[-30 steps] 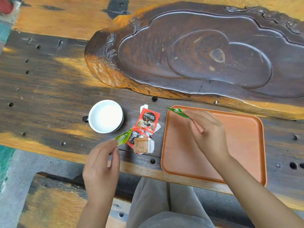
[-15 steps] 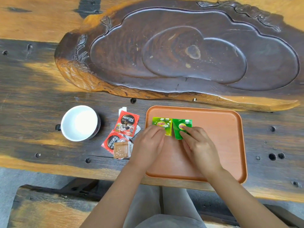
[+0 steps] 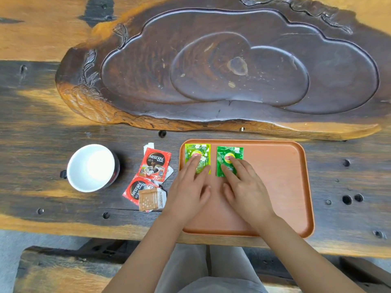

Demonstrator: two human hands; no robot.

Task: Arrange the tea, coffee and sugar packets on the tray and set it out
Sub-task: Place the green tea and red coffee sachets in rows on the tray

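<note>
On the orange tray (image 3: 275, 187), in its far left corner, two green tea packets are being pressed flat side by side with a narrow gap between them; the lighter green tea packet (image 3: 197, 152) is being held down by the extended fingertips of the left hand (image 3: 190, 189), and the darker green tea packet (image 3: 229, 157) is being held down by the extended fingertips of the right hand (image 3: 245, 187); both hands are being kept flat with fingers loosely spread, nothing being gripped. Just left of the tray, on the dark wooden table (image 3: 42, 127), two red coffee packets (image 3: 154, 163) are lying overlapped with white packets; a brown sugar packet (image 3: 151, 199) is lying on the nearer red one. Further left, a white cup (image 3: 91, 168) is standing; beyond the tray, a carved wooden tea board (image 3: 232, 66) is lying.
</note>
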